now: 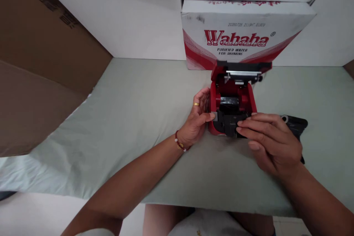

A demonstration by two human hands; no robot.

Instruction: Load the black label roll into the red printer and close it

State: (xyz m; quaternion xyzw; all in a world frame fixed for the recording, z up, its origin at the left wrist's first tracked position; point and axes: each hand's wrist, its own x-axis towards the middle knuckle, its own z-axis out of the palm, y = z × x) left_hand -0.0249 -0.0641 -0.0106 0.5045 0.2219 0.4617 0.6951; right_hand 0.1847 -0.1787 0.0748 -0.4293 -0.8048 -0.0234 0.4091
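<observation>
A red label printer [212, 108] stands on the cloth with its red and black lid [243, 67] tilted up. Inside lies a shiny dark ribbon roll [229, 100], and a black inner part [231, 122] fills the front. My left hand [197, 120] grips the printer's left side, fingers along the outer wall and thumb on a small grey tab. My right hand [272, 138] has its fingertips together on the right of the black part; its thumb is lower, and what lies under the fingertips is partly hidden. A black roll [297, 125] with a pale core lies behind that hand.
A white and red Wahaha water carton [238, 37] stands right behind the lid, between white boxes [132, 22]. On the left is a brown carton [47, 66]. A pale green cloth [138, 110] covers the table, its front edge close to my lap.
</observation>
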